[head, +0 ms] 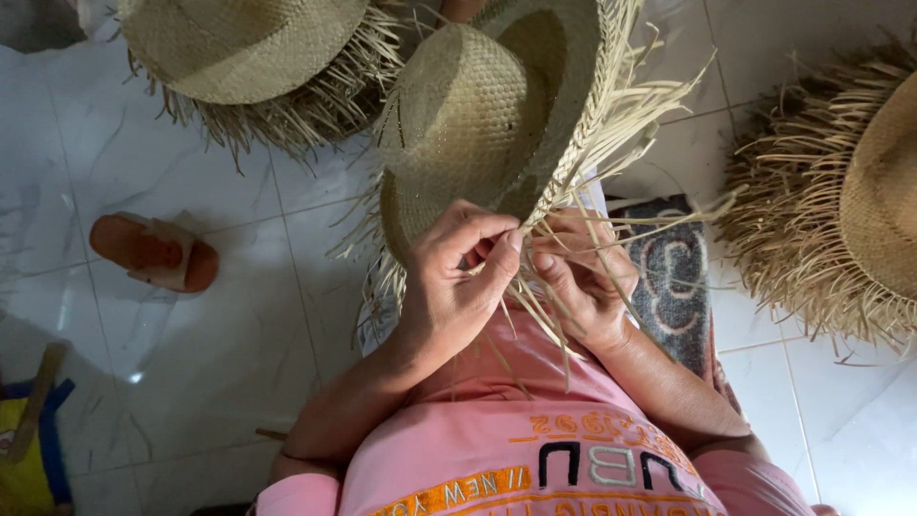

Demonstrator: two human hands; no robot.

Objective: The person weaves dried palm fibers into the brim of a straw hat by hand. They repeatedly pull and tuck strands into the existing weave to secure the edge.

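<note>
A woven straw hat (478, 115) with a rounded crown stands on edge over my lap, its brim fringed with loose straw strands (630, 115). My left hand (454, 282) pinches the braided brim edge between thumb and fingers. Close beside it, my right hand (587, 282) grips several loose strands at the same edge. Both hands touch the brim where the braid ends. My pink shirt (516, 449) fills the bottom of the view.
Another fringed straw hat (239, 48) lies at the top left, a third (850, 201) at the right edge. An orange sandal (153, 250) rests on the white tiled floor (191, 334). A patterned mat (673, 277) lies under my right arm. Yellow and blue fabric (29, 449) sits bottom left.
</note>
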